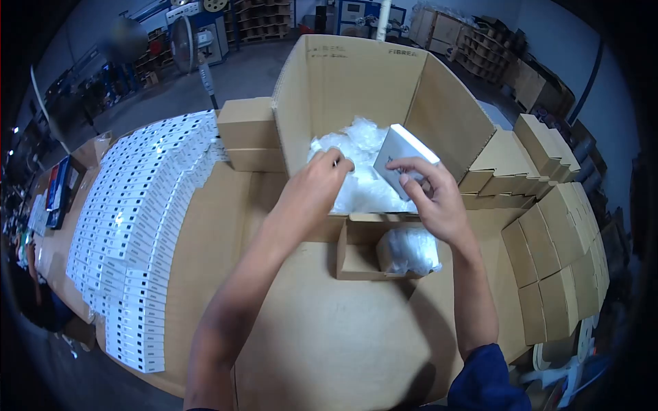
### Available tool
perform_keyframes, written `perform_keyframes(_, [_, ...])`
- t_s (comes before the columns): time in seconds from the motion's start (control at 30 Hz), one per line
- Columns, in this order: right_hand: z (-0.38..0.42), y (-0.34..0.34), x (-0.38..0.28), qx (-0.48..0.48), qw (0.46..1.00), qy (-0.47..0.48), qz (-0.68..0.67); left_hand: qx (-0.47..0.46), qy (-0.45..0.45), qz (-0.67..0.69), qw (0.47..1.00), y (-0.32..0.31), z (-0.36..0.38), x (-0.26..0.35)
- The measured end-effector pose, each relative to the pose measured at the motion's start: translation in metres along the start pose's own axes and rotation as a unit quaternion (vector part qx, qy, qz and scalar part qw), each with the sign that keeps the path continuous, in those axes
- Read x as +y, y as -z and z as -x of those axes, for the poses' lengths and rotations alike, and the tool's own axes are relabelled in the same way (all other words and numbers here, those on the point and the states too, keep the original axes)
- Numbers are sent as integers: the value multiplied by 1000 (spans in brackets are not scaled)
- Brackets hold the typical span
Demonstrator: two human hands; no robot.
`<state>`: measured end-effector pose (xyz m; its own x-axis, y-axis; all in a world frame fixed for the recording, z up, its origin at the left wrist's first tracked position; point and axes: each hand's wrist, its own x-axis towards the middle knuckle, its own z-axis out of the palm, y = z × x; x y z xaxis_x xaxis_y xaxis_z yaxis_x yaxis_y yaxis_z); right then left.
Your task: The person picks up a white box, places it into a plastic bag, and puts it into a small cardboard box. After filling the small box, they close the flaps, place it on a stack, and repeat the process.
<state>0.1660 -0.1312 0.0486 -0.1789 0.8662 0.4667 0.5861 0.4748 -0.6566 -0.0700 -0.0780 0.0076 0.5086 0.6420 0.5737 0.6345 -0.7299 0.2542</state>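
Note:
My right hand [439,202] grips a flat white box [404,157], which is tilted in front of the large carton. The thumb and fingers press on its near face. My left hand [319,179] is curled closed beside the clear bubble-wrap bags [360,137]; whatever its fingertips pinch is hidden. The bags lie heaped inside the large open carton [370,82]. Below my hands stands a small open brown box [356,259]. At its right side sits a bundle wrapped in clear bubble plastic [411,251], while bare cardboard shows in its left part.
Rows of stacked white boxes [137,212] cover the left of the cardboard-topped table [322,342]. Closed brown boxes [250,130] stand left of the carton. More brown boxes [558,246] are stacked at right. A fan [184,44] stands behind.

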Motion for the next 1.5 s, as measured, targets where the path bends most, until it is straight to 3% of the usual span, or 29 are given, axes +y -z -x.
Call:
perform_keyframes(0.07, [-8,8,13,11,1000,-20,15,-66,20,-78,995,-41,-34,-31])
perform_keyframes(0.17, [-22,9,33,-2,999,-32,20,-147,19,-87,985,-77,-56,-55])
perform_keyframes(0.27, [-34,1,49,-10,998,-12,59,-186,77,-47,978,-84,-69,-63])
perform_keyframes(0.3, [-37,-6,63,7,996,17,85,-129,59,3,990,-76,-70,-57])
perform_keyframes(0.4, [-48,-21,76,19,985,-6,170,-76,73,72,992,-45,-77,-26])
perform_keyframes(0.43, [-55,-22,75,3,987,-23,159,-63,50,78,994,-38,-79,-20])
perform_keyframes(0.57, [-71,-22,80,-64,991,-50,102,26,106,112,988,-35,-87,-9])
perform_keyframes(0.7, [-67,-20,78,-31,991,-36,125,118,146,107,976,-41,-98,-18])
perform_keyframes(0.77, [-68,-16,81,-70,985,-92,131,142,159,116,970,-39,-101,-22])
perform_keyframes(0.9, [-72,-7,73,-157,957,-186,155,210,93,34,973,-40,-107,-36])
perform_keyframes(1.03, [-64,3,80,-71,980,-119,146,191,88,35,977,-27,-109,-38])
perform_keyframes(1.17, [-69,16,69,-66,991,-106,42,191,74,81,975,-21,-108,-27])
perform_keyframes(1.27, [-71,-1,59,-16,992,-62,107,179,105,120,971,-18,-109,-11])
perform_keyframes(1.3, [-73,-15,84,45,986,17,157,184,106,125,969,-21,-109,-13])
perform_keyframes(1.4, [-77,-7,82,17,995,-71,68,163,200,118,959,-17,-109,-18])
perform_keyframes(1.43, [-77,-1,77,-37,973,-193,-122,166,215,125,954,-14,-109,-19])
perform_keyframes(1.5, [-76,2,80,-36,926,-254,-278,165,259,147,940,-9,-107,-18])
